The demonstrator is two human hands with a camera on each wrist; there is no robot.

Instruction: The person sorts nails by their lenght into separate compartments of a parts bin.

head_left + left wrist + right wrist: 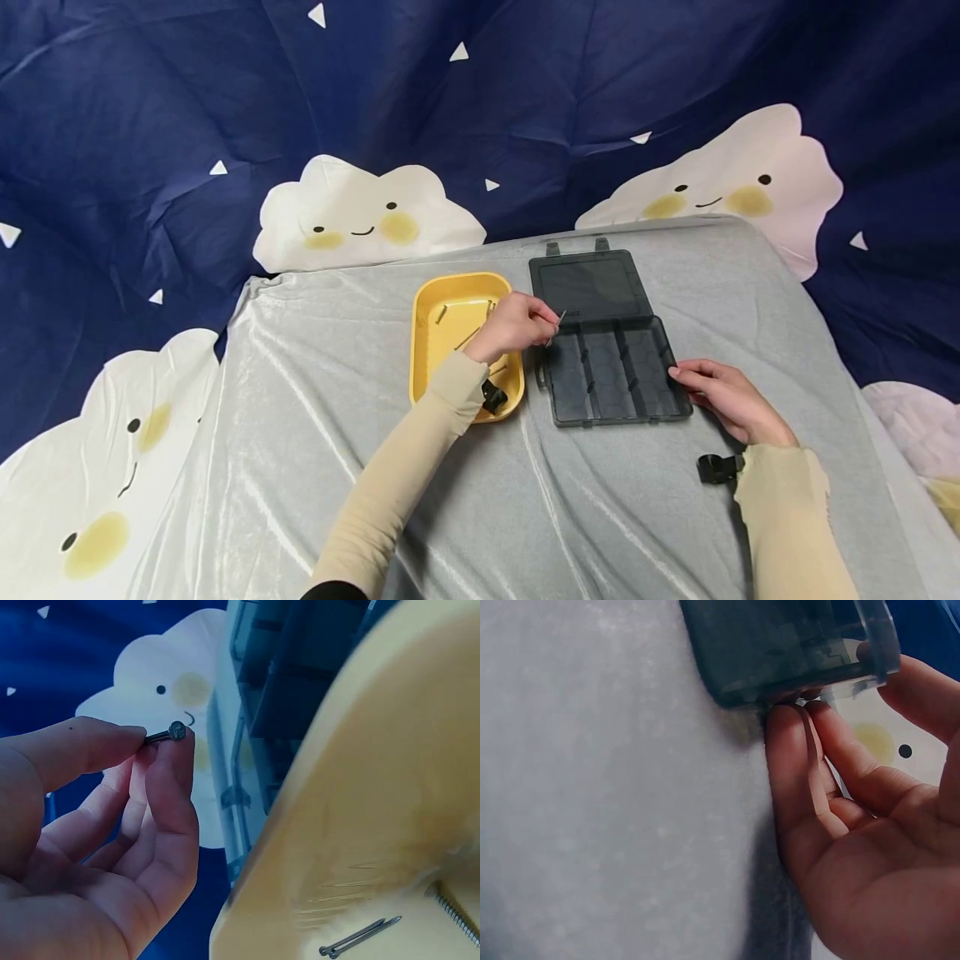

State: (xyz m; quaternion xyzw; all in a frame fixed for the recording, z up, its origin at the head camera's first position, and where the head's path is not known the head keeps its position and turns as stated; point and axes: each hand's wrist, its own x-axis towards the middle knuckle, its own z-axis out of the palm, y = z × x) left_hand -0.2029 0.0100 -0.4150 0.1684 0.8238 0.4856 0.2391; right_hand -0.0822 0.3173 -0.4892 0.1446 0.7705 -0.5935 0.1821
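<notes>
My left hand (pixel 516 323) pinches a metal nail (pixel 177 731) between thumb and fingertips, its flat head showing in the left wrist view. That hand is held over the right rim of a yellow tray (pixel 420 350), close to the left edge of a dark translucent compartment box (pixel 609 371). The box lies with its lid (pixel 588 283) folded back. My right hand (pixel 731 398) grips the right edge of the box, thumb on the rim and fingers against its side and underside in the right wrist view. No items are discernible in the compartments.
Several loose nails (pixel 360 937) and a screw (pixel 450 911) lie in the yellow tray. Grey cloth (pixel 337 375) covers the table, creased in places. Behind the table hangs a dark blue curtain (pixel 420 100) with clouds.
</notes>
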